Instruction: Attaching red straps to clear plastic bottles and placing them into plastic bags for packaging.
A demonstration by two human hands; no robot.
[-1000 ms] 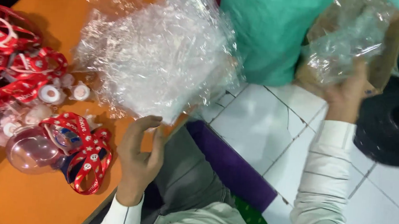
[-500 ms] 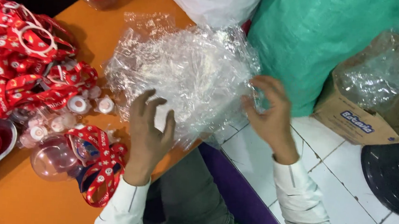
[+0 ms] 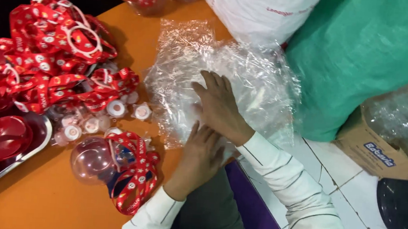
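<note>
A pile of crinkled clear plastic bags (image 3: 259,80) lies on the orange table (image 3: 54,204), overhanging its right edge. My right hand (image 3: 221,106) presses flat on top of the pile, fingers spread. My left hand (image 3: 199,152) rests just below it, palm down on the pile's near edge. Neither hand grips anything. Beside my left hand lies a clear plastic ball (image 3: 93,159) with a red printed ribbon (image 3: 135,176) looped around it.
A heap of red ribbons (image 3: 55,56) and small white caps (image 3: 116,108) covers the table's left. A metal tray (image 3: 39,143) holds red half-shells (image 3: 4,134). Right of the table stand a green sack (image 3: 361,58), a white sack (image 3: 254,8) and a cardboard box (image 3: 378,150) of plastic.
The plastic pile has come down onto the table. My right hand came in from the box to the pile, and both hands now lie flat on it.
</note>
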